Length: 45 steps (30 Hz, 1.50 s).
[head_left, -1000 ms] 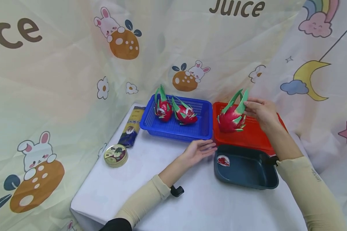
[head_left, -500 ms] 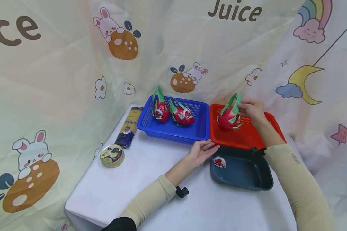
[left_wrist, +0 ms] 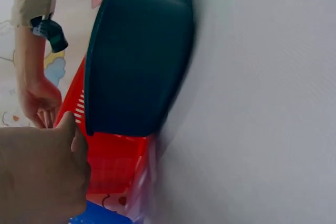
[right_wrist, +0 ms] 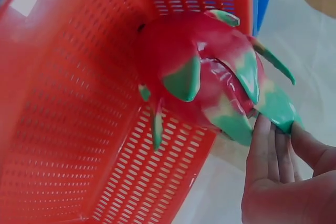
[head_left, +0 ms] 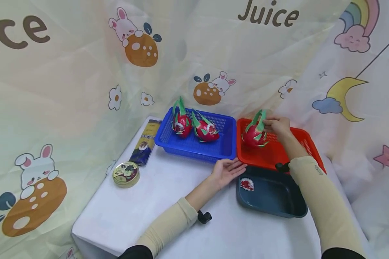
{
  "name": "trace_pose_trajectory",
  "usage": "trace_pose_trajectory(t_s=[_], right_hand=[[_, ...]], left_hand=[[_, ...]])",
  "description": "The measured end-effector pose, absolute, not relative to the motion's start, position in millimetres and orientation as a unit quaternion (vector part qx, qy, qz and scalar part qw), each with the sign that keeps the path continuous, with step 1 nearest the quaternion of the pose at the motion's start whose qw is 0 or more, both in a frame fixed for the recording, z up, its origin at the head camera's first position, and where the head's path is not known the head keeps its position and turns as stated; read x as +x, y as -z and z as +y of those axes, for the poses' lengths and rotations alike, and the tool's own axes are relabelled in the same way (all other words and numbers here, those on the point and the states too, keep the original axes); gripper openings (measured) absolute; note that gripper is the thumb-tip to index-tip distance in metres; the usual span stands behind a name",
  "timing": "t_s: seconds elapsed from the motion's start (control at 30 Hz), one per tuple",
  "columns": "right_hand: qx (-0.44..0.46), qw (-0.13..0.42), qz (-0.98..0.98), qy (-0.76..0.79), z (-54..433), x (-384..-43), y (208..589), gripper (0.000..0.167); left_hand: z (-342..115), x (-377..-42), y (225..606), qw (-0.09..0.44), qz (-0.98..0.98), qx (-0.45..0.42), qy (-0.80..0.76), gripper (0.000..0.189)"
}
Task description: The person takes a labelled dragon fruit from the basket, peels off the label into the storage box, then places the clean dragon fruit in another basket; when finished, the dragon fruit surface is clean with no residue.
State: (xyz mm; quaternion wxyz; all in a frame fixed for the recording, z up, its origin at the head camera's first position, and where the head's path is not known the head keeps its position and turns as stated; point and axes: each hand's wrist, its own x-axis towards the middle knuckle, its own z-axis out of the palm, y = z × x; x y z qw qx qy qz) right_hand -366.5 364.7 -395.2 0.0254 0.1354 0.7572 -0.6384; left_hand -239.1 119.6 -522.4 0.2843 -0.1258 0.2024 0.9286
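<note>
In the head view my right hand [head_left: 277, 126] pinches a green leaf tip of a pink dragon fruit [head_left: 253, 136] at the left part of the red basket [head_left: 278, 160]. The right wrist view shows thumb and fingers on that leaf, the dragon fruit [right_wrist: 178, 66] lying over the basket's inside; whether it touches the bottom I cannot tell. My left hand [head_left: 225, 172] is palm up with fingers extended, near the front corners of the red basket and the blue basket [head_left: 194, 150], beside the dark teal basin [head_left: 272, 208]. Whether its fingertips touch a rim is unclear.
Two more dragon fruits [head_left: 182, 124] with stickers sit in the blue basket. A blue and gold packet [head_left: 145, 144] and a round gold tin [head_left: 126, 175] lie on the left of the white table [head_left: 133, 216]. A printed cloth [head_left: 84, 90] hangs behind.
My right hand has lowered the dragon fruit into the red basket, moving slightly left. My left hand has shifted a little right, toward the basin's corner.
</note>
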Motion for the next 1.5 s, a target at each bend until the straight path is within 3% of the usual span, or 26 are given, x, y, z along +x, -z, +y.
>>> trace_pose_trajectory(t_s=[0.67, 1.13, 1.5], right_hand=[[0.083, 0.032, 0.808, 0.582, 366, -373, 413, 0.054], [0.125, -0.036, 0.797, 0.59, 355, -361, 418, 0.053], [0.047, -0.054, 0.798, 0.599, 305, -366, 399, 0.048]], left_hand=[[112, -243, 531, 0.312, 0.194, -0.088, -0.926, 0.044], [77, -242, 529, 0.321, 0.255, -0.085, -0.908, 0.045], [24, -237, 514, 0.268, 0.295, -0.087, -0.913, 0.046]])
